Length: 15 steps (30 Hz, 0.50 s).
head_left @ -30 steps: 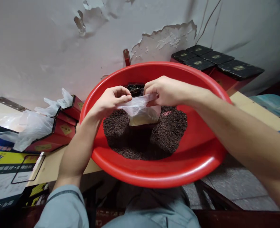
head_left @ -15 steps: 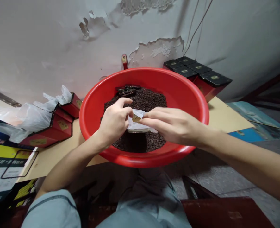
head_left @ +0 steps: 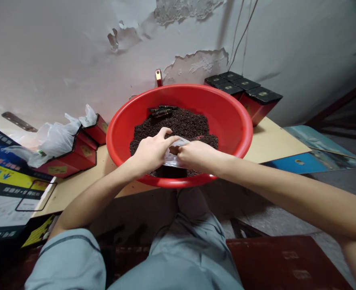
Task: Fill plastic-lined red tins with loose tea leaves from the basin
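Observation:
A large red plastic basin [head_left: 246,129] holds a heap of dark loose dried leaves [head_left: 186,121] that look like tea. Over its near side is a clear plastic bag [head_left: 173,162], its mouth spread above a dark container [head_left: 171,172], perhaps a tin. My left hand [head_left: 150,153] grips the bag's left edge between thumb and fingers. At the right of the bag's mouth my right hand [head_left: 197,155] is curled closed on the plastic, its fingertips hidden. Several dark, flat lids [head_left: 162,110] lie on the leaves at the basin's back.
Red tins with plastic bags [head_left: 75,155] sticking out stand on the left of the wooden table [head_left: 274,141]. Several red tins with black lids [head_left: 256,96] are grouped at the back right. Printed cartons [head_left: 11,181] stand at far left, and a peeling wall [head_left: 75,60] rises behind.
My right hand has gone from outstretched fingers to a closed curl and moved left onto the bag's mouth. My left hand stays on the bag. The view has shifted slightly.

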### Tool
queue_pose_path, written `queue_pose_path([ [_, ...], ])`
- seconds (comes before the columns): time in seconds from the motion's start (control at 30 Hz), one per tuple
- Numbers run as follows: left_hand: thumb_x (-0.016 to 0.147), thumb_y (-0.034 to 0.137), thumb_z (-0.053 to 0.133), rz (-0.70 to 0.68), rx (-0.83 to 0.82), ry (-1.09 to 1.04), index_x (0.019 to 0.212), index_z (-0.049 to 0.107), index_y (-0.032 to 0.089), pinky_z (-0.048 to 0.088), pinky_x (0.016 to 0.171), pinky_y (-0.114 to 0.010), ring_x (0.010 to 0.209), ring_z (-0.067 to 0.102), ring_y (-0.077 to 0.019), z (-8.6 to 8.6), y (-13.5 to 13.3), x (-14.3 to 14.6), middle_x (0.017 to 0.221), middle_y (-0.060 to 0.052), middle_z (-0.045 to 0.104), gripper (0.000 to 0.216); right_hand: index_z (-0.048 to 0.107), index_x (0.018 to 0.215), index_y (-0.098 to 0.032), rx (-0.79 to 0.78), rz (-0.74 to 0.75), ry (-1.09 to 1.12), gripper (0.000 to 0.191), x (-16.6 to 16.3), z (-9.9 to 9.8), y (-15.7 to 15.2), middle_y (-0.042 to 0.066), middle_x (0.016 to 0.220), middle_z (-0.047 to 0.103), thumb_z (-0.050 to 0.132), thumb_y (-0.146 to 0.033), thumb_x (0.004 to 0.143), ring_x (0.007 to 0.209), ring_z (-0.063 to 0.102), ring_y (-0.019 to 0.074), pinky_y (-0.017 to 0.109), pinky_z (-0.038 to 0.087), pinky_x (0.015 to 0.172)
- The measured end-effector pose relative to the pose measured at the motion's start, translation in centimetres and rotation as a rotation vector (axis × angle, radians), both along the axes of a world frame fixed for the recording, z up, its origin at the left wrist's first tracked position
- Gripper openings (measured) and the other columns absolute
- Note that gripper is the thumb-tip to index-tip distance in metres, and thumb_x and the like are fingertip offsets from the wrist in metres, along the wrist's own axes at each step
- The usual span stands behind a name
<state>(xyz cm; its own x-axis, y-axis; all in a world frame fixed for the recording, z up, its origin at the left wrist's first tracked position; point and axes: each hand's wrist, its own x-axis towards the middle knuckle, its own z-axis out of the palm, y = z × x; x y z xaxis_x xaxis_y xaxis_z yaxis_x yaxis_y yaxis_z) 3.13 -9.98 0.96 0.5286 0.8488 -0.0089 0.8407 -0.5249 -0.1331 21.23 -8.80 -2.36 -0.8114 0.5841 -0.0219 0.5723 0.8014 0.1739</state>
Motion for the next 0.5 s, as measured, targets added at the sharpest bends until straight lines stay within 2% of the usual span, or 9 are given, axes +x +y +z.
queue_pose_path([
  [0.07,0.096,0.017,0.059,0.037,0.032,0.063,0.157,0.051,0.037,0.060,0.074,-0.035,0.094,0.079,-0.0253,-0.2,-0.7,0.3,0.160,-0.011,0.050,0.066,0.083,0.106,-0.013,-0.004,-0.094,-0.047,0.022,0.6,-0.1,0.0,0.017,0.098,0.081,0.063,-0.017,0.099,0.088,0.077,0.0289,0.039,0.059,0.078],
  [0.17,0.098,0.017,0.056,0.087,0.017,0.086,0.165,0.039,0.035,0.060,0.074,-0.036,0.095,0.079,-0.0279,-1.2,-0.8,0.7,0.149,-0.015,0.058,0.071,0.085,0.094,-0.013,0.104,-0.148,-0.103,0.019,1.5,-0.8,0.5,0.018,0.096,0.081,0.066,-0.018,0.096,0.108,0.074,0.0363,0.049,0.055,0.100],
  [0.2,0.100,0.019,0.055,0.098,-0.003,0.062,0.167,0.034,0.034,0.060,0.076,-0.037,0.096,0.079,-0.0292,-1.8,-0.5,0.7,0.146,-0.016,0.059,0.072,0.085,0.094,-0.012,0.148,-0.160,-0.115,0.020,1.7,-1.2,0.9,0.019,0.102,0.080,0.066,-0.018,0.096,0.116,0.071,0.0384,0.051,0.052,0.107],
  [0.27,0.100,0.027,0.060,0.113,-0.060,-0.020,0.170,0.026,0.028,0.060,0.084,-0.041,0.105,0.077,-0.0326,-2.9,0.8,0.7,0.146,-0.019,0.059,0.078,0.083,0.108,-0.006,0.213,-0.152,-0.095,0.025,1.8,-2.1,2.1,0.024,0.121,0.077,0.067,-0.022,0.097,0.128,0.065,0.0408,0.052,0.047,0.114],
  [0.37,0.092,0.030,0.073,0.161,-0.118,-0.139,0.171,0.017,0.015,0.058,0.095,-0.042,0.121,0.071,-0.0366,-3.9,3.7,0.5,0.151,-0.026,0.054,0.097,0.077,0.124,-0.005,0.213,-0.004,0.019,0.039,1.8,-2.9,5.1,0.025,0.132,0.072,0.071,-0.031,0.096,0.133,0.061,0.0399,0.054,0.043,0.119],
  [0.43,0.086,0.027,0.078,0.192,-0.133,-0.197,0.168,0.020,0.009,0.057,0.096,-0.041,0.124,0.069,-0.0374,-3.9,5.7,0.0,0.147,-0.028,0.057,0.102,0.077,0.125,-0.008,0.146,0.148,0.098,0.039,1.9,-2.6,7.7,0.022,0.131,0.071,0.072,-0.033,0.095,0.133,0.060,0.0365,0.055,0.041,0.121],
  [0.5,0.082,0.025,0.080,0.177,-0.136,-0.266,0.164,0.028,0.009,0.057,0.096,-0.040,0.122,0.069,-0.0362,-3.6,7.3,-0.8,0.139,-0.025,0.062,0.098,0.073,0.132,-0.008,0.076,0.278,0.178,0.044,2.2,-2.1,10.2,0.022,0.137,0.068,0.073,-0.031,0.094,0.136,0.057,0.0336,0.054,0.040,0.121],
])
